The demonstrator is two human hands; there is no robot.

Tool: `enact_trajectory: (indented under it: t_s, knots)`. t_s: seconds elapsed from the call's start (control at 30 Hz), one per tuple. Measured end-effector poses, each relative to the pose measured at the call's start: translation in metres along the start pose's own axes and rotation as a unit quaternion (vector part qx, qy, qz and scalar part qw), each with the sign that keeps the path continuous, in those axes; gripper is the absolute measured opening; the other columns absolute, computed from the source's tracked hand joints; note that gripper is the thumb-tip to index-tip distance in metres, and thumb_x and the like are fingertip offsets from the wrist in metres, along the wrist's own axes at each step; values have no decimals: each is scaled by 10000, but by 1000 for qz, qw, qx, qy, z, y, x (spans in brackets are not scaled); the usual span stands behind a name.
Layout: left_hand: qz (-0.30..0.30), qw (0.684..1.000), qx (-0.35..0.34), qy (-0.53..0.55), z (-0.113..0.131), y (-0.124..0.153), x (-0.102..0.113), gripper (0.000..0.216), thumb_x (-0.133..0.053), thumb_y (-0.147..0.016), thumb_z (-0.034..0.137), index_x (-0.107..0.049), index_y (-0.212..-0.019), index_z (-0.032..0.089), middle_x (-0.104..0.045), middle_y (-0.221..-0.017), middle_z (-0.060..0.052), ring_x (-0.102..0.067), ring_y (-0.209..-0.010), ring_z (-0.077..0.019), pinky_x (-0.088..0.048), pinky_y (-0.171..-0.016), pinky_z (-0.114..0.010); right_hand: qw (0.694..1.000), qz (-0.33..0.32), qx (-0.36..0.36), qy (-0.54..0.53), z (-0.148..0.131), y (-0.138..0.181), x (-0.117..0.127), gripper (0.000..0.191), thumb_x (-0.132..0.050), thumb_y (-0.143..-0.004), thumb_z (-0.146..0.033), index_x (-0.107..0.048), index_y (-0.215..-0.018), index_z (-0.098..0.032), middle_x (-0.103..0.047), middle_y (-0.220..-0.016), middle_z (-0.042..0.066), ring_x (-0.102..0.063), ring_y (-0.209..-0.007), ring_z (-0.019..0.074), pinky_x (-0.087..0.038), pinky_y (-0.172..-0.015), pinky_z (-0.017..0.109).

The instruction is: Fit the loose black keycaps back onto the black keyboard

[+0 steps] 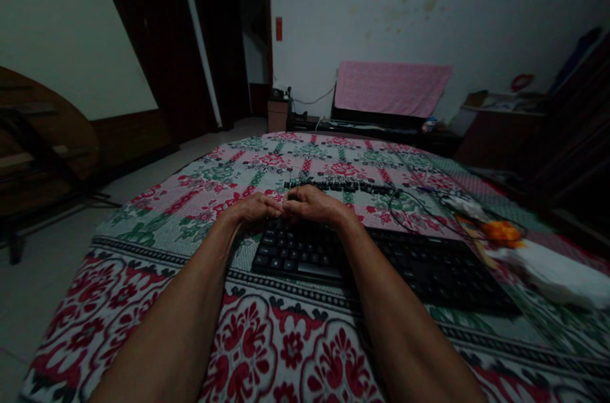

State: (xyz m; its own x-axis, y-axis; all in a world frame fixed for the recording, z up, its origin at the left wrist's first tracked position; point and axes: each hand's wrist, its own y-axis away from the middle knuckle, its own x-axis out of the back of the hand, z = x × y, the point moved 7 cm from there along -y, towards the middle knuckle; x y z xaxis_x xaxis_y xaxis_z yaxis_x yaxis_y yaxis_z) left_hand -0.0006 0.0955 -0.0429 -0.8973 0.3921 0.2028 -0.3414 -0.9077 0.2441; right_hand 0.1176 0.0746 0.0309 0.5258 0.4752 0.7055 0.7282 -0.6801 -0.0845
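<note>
A black keyboard lies on a bed covered with a red, green and white patterned spread. My left hand and my right hand meet over the far left end of the keyboard, fingers curled and fingertips pressed together. Whatever they pinch between them is too small and dark to make out. A second black keyboard lies just beyond my hands.
A black cable loops to the right of the hands. An orange object and a white cloth lie at the bed's right edge. Beyond the bed stand a pink-covered unit and a wooden cabinet.
</note>
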Motion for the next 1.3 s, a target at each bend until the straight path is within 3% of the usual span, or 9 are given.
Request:
enact_trajectory:
  t_s: [0.23, 0.6, 0.87, 1.0, 1.17, 1.3]
  knots:
    - [-18, 999, 30, -14, -1, 6, -1, 362, -684, -573, 258, -685, -909, 124, -524, -515, 24, -377, -408, -66, -256, -416, -207, 997, 38, -23, -66, 18, 0, 2, 204, -461, -822, -264, -590, -798, -108, -626, -655, 14, -525, -538, 84, -369, -514, 186]
    - [-16, 999, 39, -20, 3, 9, -3, 250, -699, -559, 271, -674, -759, 122, -392, -424, 64, -295, -361, -47, -204, -386, -209, 999, 12, 16, 28, -2, 0, 1, 189, -460, -815, -216, -612, -777, -111, -615, -667, 2, -481, -552, 77, -336, -530, 192]
    - [-26, 996, 19, -85, 6, 9, -4, 270, -626, -594, 265, -709, -824, 152, -473, -472, 39, -311, -383, -56, -217, -407, -210, 998, 4, 18, 54, -8, 7, 0, 218, -464, -834, -276, -612, -813, -118, -596, -652, -15, -467, -560, 77, -309, -527, 189]
    - [2, 994, -50, -100, 15, 14, -8, 285, -589, -604, 241, -716, -833, 128, -571, -586, 4, -424, -480, -81, -304, -482, -207, 998, 7, 15, 60, -13, 10, 0, 251, -465, -847, -309, -624, -836, -115, -611, -673, -2, -489, -575, 85, -327, -545, 195]
    - [62, 984, -106, -129, 26, 39, -11, 428, -590, -638, 248, -671, -1046, 145, -646, -704, -19, -514, -581, -121, -367, -561, -229, 998, 34, 17, 46, -11, 12, -1, 230, -457, -849, -265, -624, -814, -111, -628, -712, 22, -507, -590, 88, -348, -564, 198]
    - [26, 981, -148, -122, 30, 55, -24, 496, -634, -631, 244, -630, -1125, 197, -669, -1021, -28, -579, -934, -199, -413, -795, -265, 996, 65, 24, 52, -10, 14, -1, 183, -452, -826, -212, -610, -791, -126, -621, -702, 8, -510, -613, 89, -340, -573, 194]
